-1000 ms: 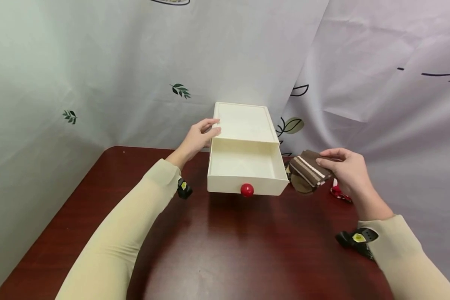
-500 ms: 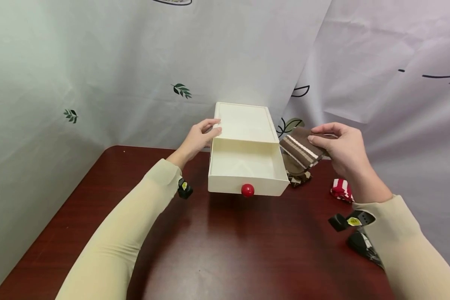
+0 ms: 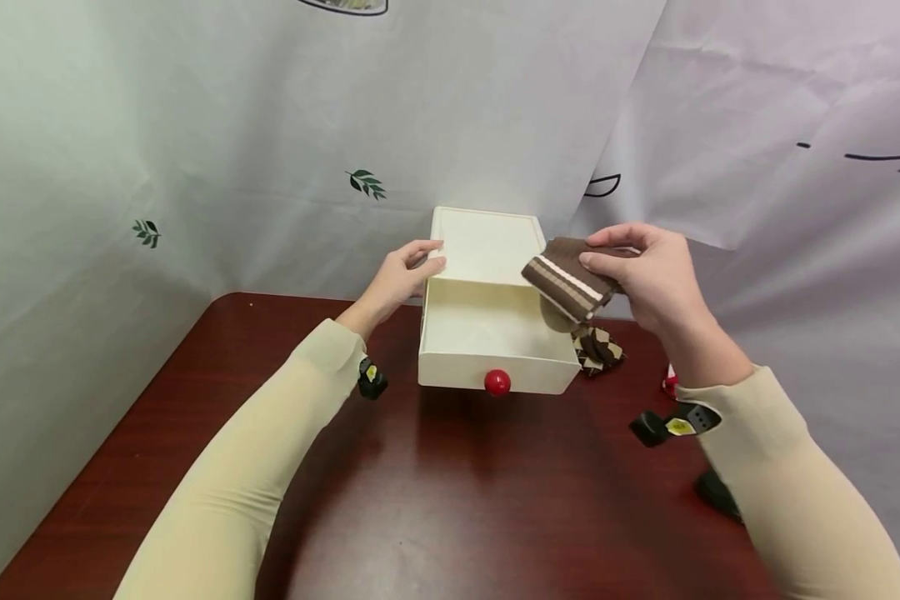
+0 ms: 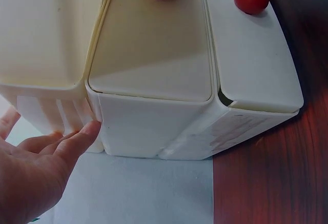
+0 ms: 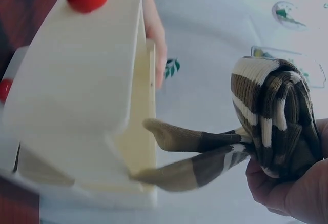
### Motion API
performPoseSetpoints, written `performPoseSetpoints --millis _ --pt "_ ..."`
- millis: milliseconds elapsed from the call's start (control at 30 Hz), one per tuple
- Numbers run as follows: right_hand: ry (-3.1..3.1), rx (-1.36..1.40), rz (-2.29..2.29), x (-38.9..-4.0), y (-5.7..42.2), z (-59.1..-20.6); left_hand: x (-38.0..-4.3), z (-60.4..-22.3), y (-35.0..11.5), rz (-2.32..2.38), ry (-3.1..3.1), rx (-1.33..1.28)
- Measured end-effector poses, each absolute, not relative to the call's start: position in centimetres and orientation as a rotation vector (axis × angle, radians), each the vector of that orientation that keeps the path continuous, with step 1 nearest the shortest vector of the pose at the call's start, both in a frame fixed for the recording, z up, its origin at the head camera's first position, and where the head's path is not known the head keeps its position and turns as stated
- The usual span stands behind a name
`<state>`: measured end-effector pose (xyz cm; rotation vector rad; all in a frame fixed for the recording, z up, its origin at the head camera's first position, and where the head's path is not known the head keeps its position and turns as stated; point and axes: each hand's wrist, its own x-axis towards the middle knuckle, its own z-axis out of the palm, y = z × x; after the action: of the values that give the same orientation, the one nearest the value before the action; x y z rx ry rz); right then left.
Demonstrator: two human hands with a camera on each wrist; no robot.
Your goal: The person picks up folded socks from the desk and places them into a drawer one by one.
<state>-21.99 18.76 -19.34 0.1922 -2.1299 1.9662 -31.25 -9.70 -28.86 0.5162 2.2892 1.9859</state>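
A white drawer cabinet [image 3: 487,242] stands at the back of the table. Its top drawer [image 3: 450,369], with a red knob [image 3: 497,382], is pulled out, and the part of its inside that shows is bare. My left hand [image 3: 396,279] rests on the cabinet's left side near the top edge; in the left wrist view its fingers [image 4: 77,142] lie against the side wall. My right hand [image 3: 648,271] pinches a folded pair of brown striped socks [image 3: 570,275] above the drawer's right side. The right wrist view shows two tan toe ends [image 5: 174,178] dangling from the bundle [image 5: 269,111].
Argyle socks [image 3: 598,350] lie on the table right of the drawer. A red and white bundle [image 3: 671,383] is partly hidden behind my right wrist, and a dark item [image 3: 716,493] shows under the forearm. A patterned cloth [image 3: 270,125] hangs behind.
My right hand has carried the brown striped socks up and left, from beside the drawer to over its right side, uncovering the argyle socks. The left hand stays on the cabinet.
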Motion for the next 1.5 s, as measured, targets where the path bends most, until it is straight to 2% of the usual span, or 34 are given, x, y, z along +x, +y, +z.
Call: performPoseSetpoints --millis 200,433,600,1033,1300,1500 --pt "-2.194 0.249 1.98 -22.6 16.1 -19.9 -31.6 -28.9 -9.6 1.958 2.316 0.517" --pt "-2.28 0.233 1.982 -23.9 13.1 -21.4 -33.8 -30.8 -9.7 2.012 2.289 0.505" --pt "-2.326 0.232 1.997 -24.6 11.5 -22.6 -34.0 -31.4 -9.6 2.014 2.316 0.507" --pt "-2.428 0.232 2.057 -26.0 10.2 -24.8 -34.2 -31.8 -8.9 2.015 2.306 0.551" --pt "-2.536 0.256 1.928 -27.0 10.0 -26.3 -34.2 -31.7 -9.2 2.017 2.314 0.549" --pt "-2.647 0.414 1.522 -27.0 10.0 -26.7 -34.2 -31.4 -9.0 2.01 2.316 0.571"
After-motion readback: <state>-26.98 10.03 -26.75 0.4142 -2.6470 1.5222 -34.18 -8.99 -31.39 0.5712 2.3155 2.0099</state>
